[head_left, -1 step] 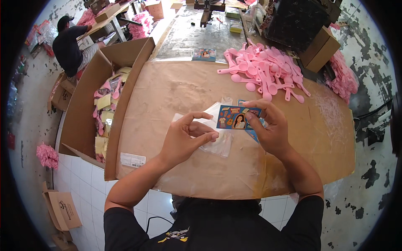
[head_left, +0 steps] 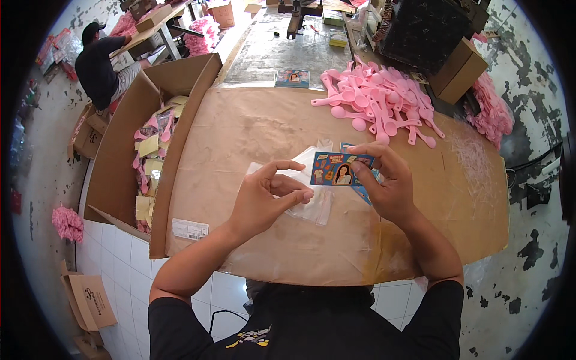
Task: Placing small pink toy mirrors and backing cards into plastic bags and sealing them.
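My right hand pinches a small blue printed card between thumb and fingers, holding it above the table. To the card's left, my left hand is curved with thumb and forefinger apart, and nothing is between them. Clear plastic bags lie on the brown paper-covered table, partly hidden by both hands. Beneath my right hand more blue cards show, mostly covered. Another blue card or stack of cards rests at the paper's far edge.
Pink plastic scoops are heaped at the far right. On the left stands an open carton with packed pink scoops and yellowish cards. A black machine and a small cardboard box are behind the heap. A person sits at the far left.
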Motion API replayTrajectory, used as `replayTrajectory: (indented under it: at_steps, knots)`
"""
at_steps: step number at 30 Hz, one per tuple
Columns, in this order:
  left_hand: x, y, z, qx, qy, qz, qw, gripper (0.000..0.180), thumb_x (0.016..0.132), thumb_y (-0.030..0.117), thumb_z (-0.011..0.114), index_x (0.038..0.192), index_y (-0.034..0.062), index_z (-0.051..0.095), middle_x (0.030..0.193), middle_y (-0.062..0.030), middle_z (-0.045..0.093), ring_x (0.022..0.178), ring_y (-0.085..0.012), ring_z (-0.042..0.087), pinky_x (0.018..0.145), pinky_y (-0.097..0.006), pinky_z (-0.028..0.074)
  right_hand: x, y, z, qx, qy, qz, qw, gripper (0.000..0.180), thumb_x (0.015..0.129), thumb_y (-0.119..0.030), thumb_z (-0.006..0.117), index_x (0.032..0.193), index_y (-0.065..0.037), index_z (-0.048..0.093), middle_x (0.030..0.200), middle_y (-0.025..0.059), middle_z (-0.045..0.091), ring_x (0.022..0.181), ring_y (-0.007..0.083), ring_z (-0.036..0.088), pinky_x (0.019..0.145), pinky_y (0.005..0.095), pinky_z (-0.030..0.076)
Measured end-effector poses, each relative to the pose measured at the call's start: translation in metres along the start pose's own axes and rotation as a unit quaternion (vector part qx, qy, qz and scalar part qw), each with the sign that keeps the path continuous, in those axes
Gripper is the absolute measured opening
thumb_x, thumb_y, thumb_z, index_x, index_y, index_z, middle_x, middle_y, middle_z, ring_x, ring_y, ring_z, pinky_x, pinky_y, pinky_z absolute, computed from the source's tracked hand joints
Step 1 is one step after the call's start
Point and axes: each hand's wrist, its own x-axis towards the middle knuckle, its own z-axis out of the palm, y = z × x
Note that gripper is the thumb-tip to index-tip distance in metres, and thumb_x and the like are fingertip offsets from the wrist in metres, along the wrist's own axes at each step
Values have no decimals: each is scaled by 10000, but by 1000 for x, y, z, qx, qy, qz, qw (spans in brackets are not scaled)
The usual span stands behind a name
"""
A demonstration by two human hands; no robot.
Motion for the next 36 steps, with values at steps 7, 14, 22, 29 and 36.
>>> replayTrajectory:
  at_steps: [7, 14, 22, 29, 36]
  knots:
    - [-3, -2, 2, 55, -1, 29, 998, 502, 906, 74, 810, 1348, 15, 579, 977, -149, 789, 887, -130, 752, 756, -255, 600, 5, -7, -3, -94, -55, -106, 988, 234, 901, 22, 728, 1129, -31, 719, 969, 118, 716, 774, 173, 686, 663, 299, 545]
    - [-2, -2, 2, 62, -3, 21, 998, 517, 898, 68, 814, 1355, 8, 579, 981, -135, 791, 900, -133, 752, 772, -266, 606, 5, -9, -6, -90, -46, -119, 988, 223, 899, 35, 727, 1111, -31, 722, 957, 111, 707, 782, 183, 693, 678, 309, 566]
    - [-2, -8, 0, 67, -25, 42, 997, 467, 902, 26, 793, 1331, 10, 609, 1004, -142, 788, 904, -158, 762, 760, -268, 608, 3, -9, -6, -84, -39, -127, 988, 233, 888, 45, 733, 1105, -40, 724, 988, 112, 709, 813, 208, 708, 706, 318, 578]
    - [-2, -16, 1, 89, -8, 84, 992, 380, 905, 40, 794, 1256, -10, 657, 976, -113, 793, 901, -154, 768, 773, -273, 611, 4, -10, -6, -93, -85, -140, 982, 251, 879, 54, 732, 1108, -48, 721, 974, 106, 703, 828, 248, 692, 700, 351, 565]
    - [-3, -12, 0, 147, -37, 96, 984, 358, 923, -4, 755, 1261, -27, 640, 992, -122, 790, 925, -169, 774, 812, -287, 616, 3, -10, -9, -70, -139, -126, 980, 284, 861, 68, 710, 1124, -40, 727, 968, 102, 692, 809, 244, 689, 669, 347, 558]
